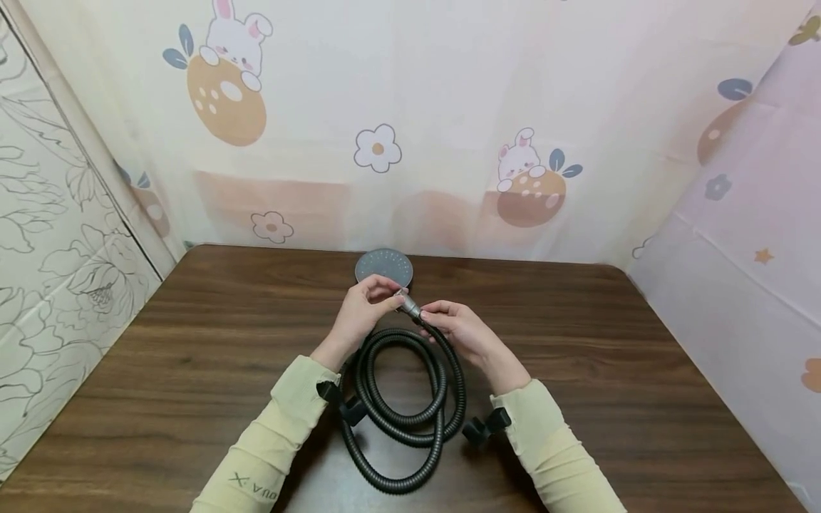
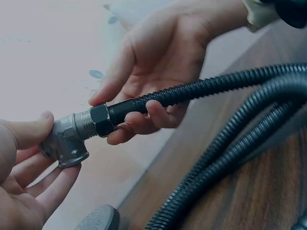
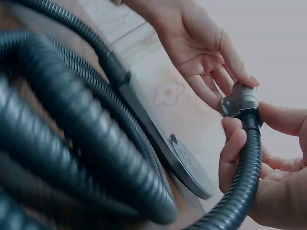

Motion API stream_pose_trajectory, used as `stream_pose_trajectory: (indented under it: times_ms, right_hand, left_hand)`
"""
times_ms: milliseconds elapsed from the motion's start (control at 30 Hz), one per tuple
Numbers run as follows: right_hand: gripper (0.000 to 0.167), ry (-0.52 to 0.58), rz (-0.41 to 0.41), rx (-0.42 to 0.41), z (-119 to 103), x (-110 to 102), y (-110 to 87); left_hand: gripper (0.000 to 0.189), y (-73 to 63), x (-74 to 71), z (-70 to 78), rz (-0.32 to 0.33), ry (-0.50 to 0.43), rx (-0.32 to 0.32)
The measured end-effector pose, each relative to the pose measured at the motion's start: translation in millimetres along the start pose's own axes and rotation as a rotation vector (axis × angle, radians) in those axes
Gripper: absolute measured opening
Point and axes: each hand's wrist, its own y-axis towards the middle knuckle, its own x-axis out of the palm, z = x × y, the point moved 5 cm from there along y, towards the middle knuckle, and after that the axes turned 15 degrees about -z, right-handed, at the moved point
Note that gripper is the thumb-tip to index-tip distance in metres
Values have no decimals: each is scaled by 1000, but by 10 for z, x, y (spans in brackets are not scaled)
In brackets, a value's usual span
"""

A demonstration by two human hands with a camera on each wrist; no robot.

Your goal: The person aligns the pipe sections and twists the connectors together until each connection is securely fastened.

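Note:
My left hand (image 1: 359, 310) pinches a grey metal tee fitting (image 2: 67, 139) between thumb and fingers. The black hex nut (image 2: 101, 120) at the end of a black ribbed shower hose (image 2: 192, 91) sits on the tee's threaded end, with some silver thread showing between them. My right hand (image 1: 467, 333) grips that nut and hose end, its thumb on the nut and fingers curled beneath. Both hands are close together over the table. The rest of the hose lies looped below them, and a shower head (image 1: 383, 266) joins its other end, as the right wrist view shows.
A dark wooden table (image 1: 218, 356) bears the hose and shower head, which lies near the far edge with its spray face up. Behind the table hangs a patterned curtain (image 1: 442, 107); more printed cloth stands at left and right.

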Motion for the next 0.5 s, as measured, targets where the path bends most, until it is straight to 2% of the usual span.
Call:
stream_pose_trajectory:
  times_ms: [100,267,433,500]
  right_hand:
    - [33,-69,1,0,7,-34,-2]
    - [37,-151,21,30,43,-98,-11]
    - [35,-184,89,62,99,-178,-16]
    - [35,-229,126,79,110,-221,-20]
  left_hand:
    - [16,45,14,-52,13,70,-45]
    - [12,115,85,-100,4,136,-80]
    - [12,160,145,-130,9,212,-100]
    - [13,181,164,-133,5,236,-104]
